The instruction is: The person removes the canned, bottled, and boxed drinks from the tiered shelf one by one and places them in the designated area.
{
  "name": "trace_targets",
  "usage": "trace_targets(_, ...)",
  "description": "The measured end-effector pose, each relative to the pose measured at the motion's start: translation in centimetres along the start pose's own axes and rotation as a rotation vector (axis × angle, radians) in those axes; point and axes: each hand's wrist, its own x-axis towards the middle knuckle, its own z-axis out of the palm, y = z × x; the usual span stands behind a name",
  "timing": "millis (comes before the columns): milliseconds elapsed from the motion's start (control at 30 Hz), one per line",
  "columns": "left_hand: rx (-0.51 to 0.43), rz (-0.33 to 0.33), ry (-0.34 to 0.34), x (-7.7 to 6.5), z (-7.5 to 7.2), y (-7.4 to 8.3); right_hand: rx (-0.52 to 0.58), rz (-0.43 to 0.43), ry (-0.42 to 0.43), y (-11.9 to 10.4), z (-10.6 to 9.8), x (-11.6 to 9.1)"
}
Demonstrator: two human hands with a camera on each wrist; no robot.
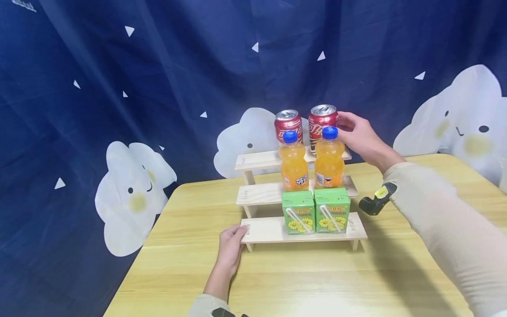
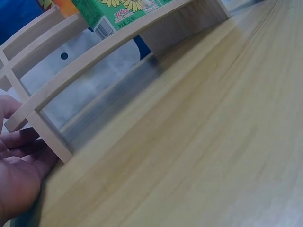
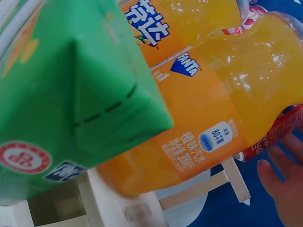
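Note:
A three-tier wooden shelf (image 1: 263, 229) stands on the table. My left hand (image 1: 230, 244) grips the left end of its lowest tier, thumb on top and fingers beneath; the left wrist view shows the hand (image 2: 21, 172) by that leg. On the top tier, my right hand (image 1: 362, 136) holds the right-hand red soda can (image 1: 322, 121) at its right side. An orange soda bottle (image 1: 329, 163) partly hides this grip. Another red can (image 1: 288, 121) stands to its left. A second orange bottle (image 1: 294, 165) shares the middle tier. Two green drink cartons (image 1: 299, 213) sit side by side on the lowest tier.
The wooden table (image 1: 178, 273) extends around the shelf. Behind it hangs a dark blue curtain (image 1: 190, 66) with white clouds and triangles. The bottles and cartons stand in front of the cans, close to my right forearm (image 1: 439, 211).

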Motion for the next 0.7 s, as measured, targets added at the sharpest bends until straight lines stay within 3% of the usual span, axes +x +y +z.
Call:
trace_targets(400, -0.016, 0.072, 0.003, 0.1, 0.0, -0.8, 0.083, 0.023, -0.02, -0.6, 0.4, 1.2)
trace_targets(700, -0.013, 0.078, 0.006, 0.2, 0.0, -0.9, 0.123, 0.03, -0.032, -0.5, 0.5, 1.1)
